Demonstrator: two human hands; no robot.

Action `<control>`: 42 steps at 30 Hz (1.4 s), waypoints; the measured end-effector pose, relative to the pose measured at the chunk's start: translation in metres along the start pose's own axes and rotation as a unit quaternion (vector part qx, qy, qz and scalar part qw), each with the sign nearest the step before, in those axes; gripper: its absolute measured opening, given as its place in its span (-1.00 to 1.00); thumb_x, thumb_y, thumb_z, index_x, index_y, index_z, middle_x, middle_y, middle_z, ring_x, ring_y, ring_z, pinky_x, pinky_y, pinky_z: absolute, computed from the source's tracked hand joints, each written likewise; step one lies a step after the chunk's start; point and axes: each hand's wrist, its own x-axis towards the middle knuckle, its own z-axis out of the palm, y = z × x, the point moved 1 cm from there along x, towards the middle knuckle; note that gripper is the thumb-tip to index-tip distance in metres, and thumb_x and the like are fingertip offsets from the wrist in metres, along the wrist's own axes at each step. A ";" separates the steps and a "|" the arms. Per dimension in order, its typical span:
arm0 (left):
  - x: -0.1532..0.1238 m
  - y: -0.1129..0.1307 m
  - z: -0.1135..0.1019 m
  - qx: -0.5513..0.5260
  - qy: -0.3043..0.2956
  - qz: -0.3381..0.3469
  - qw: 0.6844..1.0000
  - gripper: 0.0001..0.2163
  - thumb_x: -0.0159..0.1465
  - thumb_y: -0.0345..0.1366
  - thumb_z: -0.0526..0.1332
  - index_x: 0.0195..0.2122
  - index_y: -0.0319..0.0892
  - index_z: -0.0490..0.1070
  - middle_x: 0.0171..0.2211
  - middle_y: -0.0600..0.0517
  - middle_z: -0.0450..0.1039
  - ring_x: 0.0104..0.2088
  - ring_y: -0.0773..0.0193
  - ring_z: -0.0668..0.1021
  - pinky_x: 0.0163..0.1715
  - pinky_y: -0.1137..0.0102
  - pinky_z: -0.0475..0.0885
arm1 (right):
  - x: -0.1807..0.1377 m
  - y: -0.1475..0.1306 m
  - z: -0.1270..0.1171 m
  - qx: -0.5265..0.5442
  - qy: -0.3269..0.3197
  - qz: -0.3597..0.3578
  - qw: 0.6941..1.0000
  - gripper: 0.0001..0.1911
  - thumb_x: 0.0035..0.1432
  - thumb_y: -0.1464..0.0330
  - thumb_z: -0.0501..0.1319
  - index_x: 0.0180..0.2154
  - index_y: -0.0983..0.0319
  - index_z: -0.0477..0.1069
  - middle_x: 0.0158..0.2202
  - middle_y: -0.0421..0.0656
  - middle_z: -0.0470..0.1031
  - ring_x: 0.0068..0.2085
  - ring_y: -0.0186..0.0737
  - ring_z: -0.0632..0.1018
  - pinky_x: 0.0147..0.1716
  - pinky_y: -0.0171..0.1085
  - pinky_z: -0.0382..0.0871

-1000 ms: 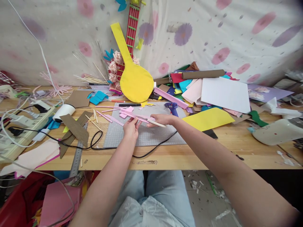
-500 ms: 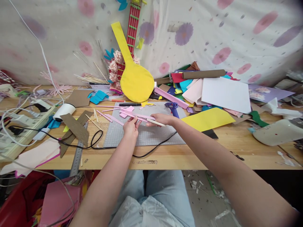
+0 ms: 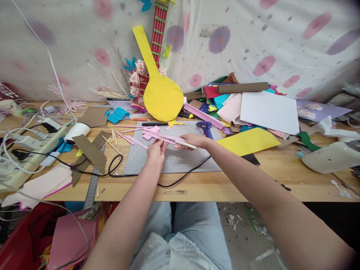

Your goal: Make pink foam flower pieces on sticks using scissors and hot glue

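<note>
Over the grey cutting mat, both of my hands hold one thin wooden stick with a pink foam strip along it. My left hand pinches its left part with thumb and fingertips. My right hand is closed around the stick's right part, whose pale end pokes out past the fingers. Loose pink foam strips lie on the mat and table just left of my hands. A blue glue gun lies on the mat just behind my right hand.
A yellow foam guitar shape leans against the flowered cloth. Coloured sheets pile up at the right, with a yellow sheet in front. Brown card pieces, a metal ruler, a black cable and a power strip lie left.
Almost nothing has changed. My hands have stayed over the mat with the stick and pink strip, with only slight shifts of the fingers.
</note>
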 end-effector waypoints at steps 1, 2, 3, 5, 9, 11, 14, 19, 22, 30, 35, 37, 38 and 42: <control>0.000 0.000 0.000 -0.001 0.001 -0.001 1.000 -0.83 0.03 -0.66 0.16 -0.53 -0.27 0.36 -0.49 0.10 0.37 -0.49 0.48 0.46 -0.22 0.31 0.48 | 0.000 0.000 0.000 0.008 -0.002 -0.001 1.000 -0.44 -0.26 -0.11 0.20 -0.47 0.24 0.18 -0.62 -0.26 0.27 -0.62 -0.44 0.30 -0.64 -0.41 0.15; 0.000 0.000 0.001 -0.002 0.003 -0.002 1.000 -0.83 0.03 -0.66 0.16 -0.54 -0.27 0.35 -0.49 0.09 0.37 -0.50 0.48 0.46 -0.23 0.31 0.48 | -0.001 0.000 0.000 0.014 -0.004 -0.003 1.000 -0.44 -0.26 -0.11 0.20 -0.48 0.24 0.18 -0.62 -0.26 0.27 -0.62 -0.44 0.30 -0.64 -0.41 0.15; 0.000 0.000 0.001 -0.003 0.003 -0.002 1.000 -0.83 0.03 -0.66 0.16 -0.54 -0.27 0.35 -0.49 0.09 0.36 -0.49 0.48 0.46 -0.23 0.32 0.48 | -0.001 0.000 0.000 0.020 -0.006 -0.005 1.000 -0.44 -0.26 -0.11 0.21 -0.48 0.24 0.18 -0.63 -0.26 0.27 -0.63 -0.45 0.29 -0.64 -0.41 0.15; 0.000 -0.001 0.001 -0.004 0.002 -0.003 1.000 -0.83 0.03 -0.66 0.16 -0.55 -0.27 0.36 -0.50 0.09 0.37 -0.48 0.47 0.47 -0.23 0.33 0.48 | -0.001 0.001 -0.001 0.020 -0.010 -0.005 1.000 -0.44 -0.26 -0.11 0.20 -0.49 0.24 0.18 -0.64 -0.27 0.26 -0.63 -0.45 0.28 -0.64 -0.41 0.13; -0.001 0.000 0.002 -0.001 -0.012 -0.003 1.000 -0.83 0.03 -0.66 0.15 -0.54 -0.27 0.36 -0.51 0.08 0.37 -0.46 0.46 0.47 -0.23 0.36 0.47 | 0.000 0.002 -0.003 -0.014 -0.014 -0.001 1.000 -0.43 -0.26 -0.14 0.17 -0.49 0.24 0.19 -0.63 -0.26 0.27 -0.62 -0.42 0.30 -0.63 -0.40 0.14; -0.003 0.000 0.002 0.004 -0.020 -0.004 1.000 -0.83 0.04 -0.66 0.15 -0.54 -0.27 0.36 -0.52 0.09 0.37 -0.48 0.47 0.47 -0.23 0.36 0.47 | 0.000 0.001 -0.003 -0.022 -0.014 -0.005 1.000 -0.43 -0.26 -0.15 0.16 -0.48 0.23 0.20 -0.62 -0.25 0.30 -0.61 -0.41 0.31 -0.62 -0.39 0.14; -0.007 0.000 0.004 0.015 -0.029 -0.005 0.999 -0.83 0.04 -0.67 0.15 -0.54 -0.28 0.35 -0.53 0.09 0.37 -0.50 0.48 0.47 -0.24 0.36 0.47 | 0.002 -0.002 -0.004 -0.036 -0.014 -0.008 0.999 -0.42 -0.23 -0.16 0.14 -0.46 0.23 0.19 -0.64 -0.25 0.30 -0.60 -0.39 0.31 -0.61 -0.39 0.13; -0.011 -0.001 0.006 0.020 -0.032 -0.007 0.999 -0.85 0.04 -0.66 0.15 -0.54 -0.30 0.35 -0.54 0.09 0.38 -0.54 0.49 0.46 -0.31 0.40 0.49 | 0.005 -0.006 -0.005 -0.077 -0.002 -0.014 0.997 -0.39 -0.21 -0.19 0.07 -0.45 0.24 0.25 -0.65 -0.23 0.31 -0.59 -0.36 0.32 -0.58 -0.37 0.14; -0.010 -0.001 0.006 0.019 -0.030 -0.008 0.999 -0.85 0.04 -0.66 0.15 -0.55 -0.30 0.35 -0.55 0.09 0.38 -0.54 0.49 0.46 -0.33 0.42 0.49 | 0.006 -0.004 -0.005 -0.065 -0.008 -0.033 0.997 -0.37 -0.19 -0.20 0.05 -0.43 0.26 0.29 -0.68 -0.24 0.30 -0.61 -0.35 0.31 -0.58 -0.36 0.15; -0.008 -0.003 0.006 0.024 -0.033 -0.006 0.999 -0.85 0.03 -0.65 0.16 -0.56 -0.29 0.34 -0.55 0.09 0.36 -0.55 0.49 0.45 -0.39 0.47 0.48 | 0.012 0.001 -0.004 -0.072 0.004 -0.026 0.997 -0.37 -0.21 -0.19 0.07 -0.40 0.26 0.32 -0.65 -0.23 0.33 -0.59 -0.34 0.32 -0.57 -0.36 0.15; -0.008 -0.004 0.007 0.037 -0.041 -0.015 0.998 -0.84 0.04 -0.66 0.14 -0.55 -0.29 0.35 -0.55 0.09 0.35 -0.55 0.49 0.44 -0.44 0.50 0.47 | 0.014 -0.010 -0.006 -0.099 0.039 -0.019 0.994 -0.39 -0.23 -0.16 0.12 -0.40 0.25 0.31 -0.55 -0.20 0.39 -0.52 -0.33 0.35 -0.54 -0.38 0.14; -0.006 -0.004 0.006 0.036 -0.041 -0.014 0.998 -0.84 0.04 -0.66 0.14 -0.55 -0.29 0.35 -0.54 0.09 0.36 -0.52 0.47 0.46 -0.42 0.49 0.47 | 0.014 -0.014 -0.006 -0.109 0.041 -0.017 0.993 -0.40 -0.21 -0.16 0.11 -0.41 0.26 0.32 -0.55 -0.20 0.40 -0.51 -0.32 0.36 -0.53 -0.37 0.14; -0.005 -0.003 0.005 0.035 -0.041 -0.013 0.998 -0.84 0.04 -0.66 0.14 -0.55 -0.29 0.35 -0.54 0.08 0.36 -0.51 0.46 0.47 -0.41 0.49 0.48 | 0.014 -0.015 -0.007 -0.113 0.040 -0.016 0.993 -0.40 -0.20 -0.16 0.10 -0.42 0.26 0.32 -0.56 -0.19 0.39 -0.51 -0.31 0.37 -0.52 -0.36 0.14; -0.003 -0.004 0.004 0.033 -0.043 -0.013 0.998 -0.85 0.03 -0.66 0.15 -0.54 -0.30 0.34 -0.55 0.08 0.36 -0.51 0.45 0.47 -0.36 0.45 0.49 | 0.015 -0.014 -0.007 -0.117 0.039 -0.009 0.992 -0.42 -0.19 -0.16 0.10 -0.44 0.26 0.32 -0.58 -0.19 0.38 -0.53 -0.32 0.36 -0.53 -0.35 0.14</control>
